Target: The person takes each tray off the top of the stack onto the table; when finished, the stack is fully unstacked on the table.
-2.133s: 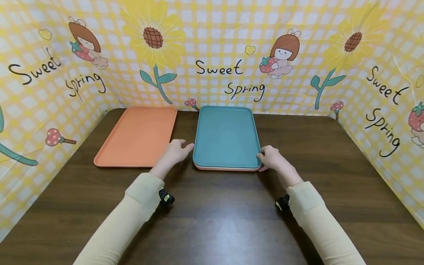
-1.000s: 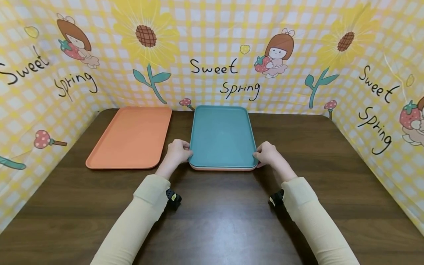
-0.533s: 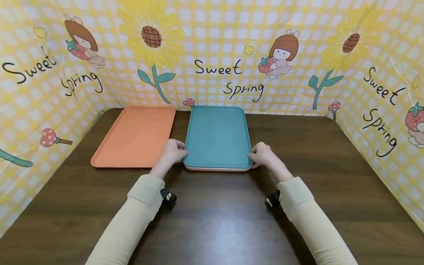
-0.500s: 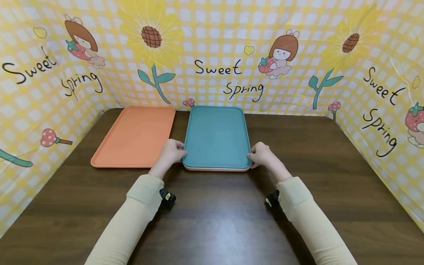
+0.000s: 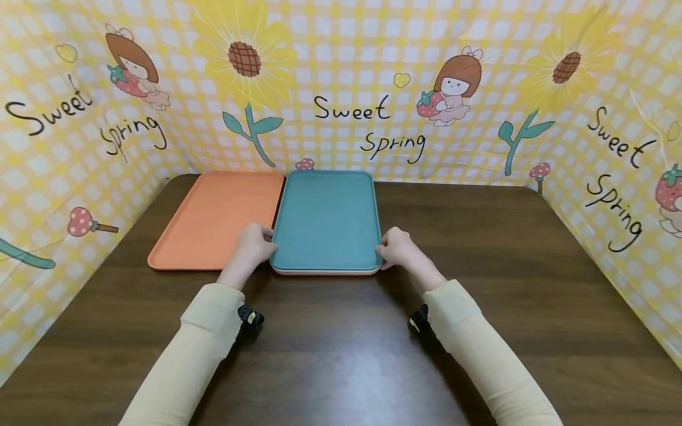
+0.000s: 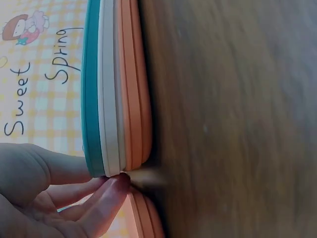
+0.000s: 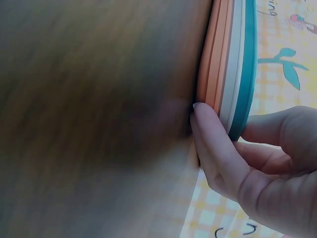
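Left hand point(image 5: 250, 244): pinches plastic-looking stack of teal, white, orange rectangular trays point(image 5: 327, 220), near-left corner.
Right hand point(image 5: 399, 246): grips its near-right corner.
Stack: on brown wooden table point(image 5: 330, 343), just beside flat orange rectangular tray point(image 5: 215, 220).
Layers: best kept aligned, both hands even.

A flat stack point(image 5: 326, 219) of rounded rectangular trays, teal over white over orange, pinched by the left hand point(image 5: 247, 249) and right hand point(image 5: 402, 251), lies just beside another orange tray point(image 5: 218, 219).

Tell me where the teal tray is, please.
Head view: the teal tray tops the stack between left hand and right hand, right of an orange tray.
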The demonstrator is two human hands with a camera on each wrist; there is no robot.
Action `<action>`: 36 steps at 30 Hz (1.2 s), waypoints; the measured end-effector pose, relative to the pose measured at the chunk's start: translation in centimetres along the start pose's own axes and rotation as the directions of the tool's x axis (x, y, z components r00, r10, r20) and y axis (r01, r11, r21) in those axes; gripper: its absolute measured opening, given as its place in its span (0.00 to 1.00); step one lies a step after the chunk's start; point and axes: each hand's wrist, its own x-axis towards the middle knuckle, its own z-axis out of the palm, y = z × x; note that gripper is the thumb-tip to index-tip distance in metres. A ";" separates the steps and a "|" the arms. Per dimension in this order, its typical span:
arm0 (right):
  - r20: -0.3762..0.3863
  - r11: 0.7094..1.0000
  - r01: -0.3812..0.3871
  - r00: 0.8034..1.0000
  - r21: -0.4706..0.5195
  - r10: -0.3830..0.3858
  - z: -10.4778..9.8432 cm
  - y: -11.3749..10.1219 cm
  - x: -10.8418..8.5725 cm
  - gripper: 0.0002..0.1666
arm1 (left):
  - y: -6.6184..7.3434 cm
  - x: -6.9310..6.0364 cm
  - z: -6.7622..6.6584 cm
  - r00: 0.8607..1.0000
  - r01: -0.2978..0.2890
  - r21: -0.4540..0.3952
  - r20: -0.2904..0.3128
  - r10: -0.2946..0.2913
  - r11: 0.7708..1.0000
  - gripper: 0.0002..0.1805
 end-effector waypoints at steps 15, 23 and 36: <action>-0.005 1.000 -0.009 1.000 0.005 0.009 1.6 -2.1 0.7 0.14 | -1.5 0.0 -1.9 1.000 -0.008 0.046 -0.018 0.009 0.999 0.21; -0.021 1.000 0.006 1.000 -0.014 -0.006 2.3 -2.7 0.6 0.25 | -1.9 0.2 -2.3 0.999 0.038 0.039 0.008 -0.039 0.998 0.23; -0.076 0.993 0.035 0.996 -0.114 -0.044 2.5 -3.2 0.2 0.29 | -1.9 0.2 -2.3 0.997 0.073 0.059 -0.007 -0.073 0.996 0.23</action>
